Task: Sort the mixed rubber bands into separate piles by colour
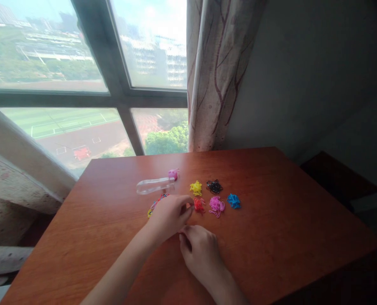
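On a brown wooden table (271, 220) lie small heaps of rubber bands sorted by colour: yellow (196, 187), black (214, 186), red (199, 205), pink (216, 205) and blue (234, 201). A mixed heap (154, 205) lies partly under my left hand. My left hand (169, 215) rests by the red heap, fingers curled and pinched beside it. My right hand (199, 252) lies nearer me, fingers curled under against the table. What either hand holds is hidden.
A clear plastic bottle (153, 185) lies on its side behind the heaps, with a pink cap (173, 173) next to its mouth. A window and a patterned curtain (216, 72) stand behind the table. A dark low surface (337, 178) sits at the right.
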Demonstrator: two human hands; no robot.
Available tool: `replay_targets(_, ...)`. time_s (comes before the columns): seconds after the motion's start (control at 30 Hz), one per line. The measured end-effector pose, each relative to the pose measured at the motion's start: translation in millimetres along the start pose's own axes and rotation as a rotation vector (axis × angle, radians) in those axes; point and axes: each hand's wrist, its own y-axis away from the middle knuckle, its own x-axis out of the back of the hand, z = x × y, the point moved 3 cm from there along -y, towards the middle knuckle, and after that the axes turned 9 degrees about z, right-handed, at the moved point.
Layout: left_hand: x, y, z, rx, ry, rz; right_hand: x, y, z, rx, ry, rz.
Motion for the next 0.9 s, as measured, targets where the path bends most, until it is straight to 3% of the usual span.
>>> replay_targets(0.2,16.6,48,-29,0.12,0.066,0.062,1,1,-5,0.017,-0.047,-0.011)
replay_targets(0.43,5.5,89,-51,0.201,0.125,0.074,-2,-3,-11,0.028,-0.045,-0.028)
replay_targets(0.9,-3.9,104,-56,0.209,0.108,0.053,-4,-2,-9,0.02,-0.036,0.014)
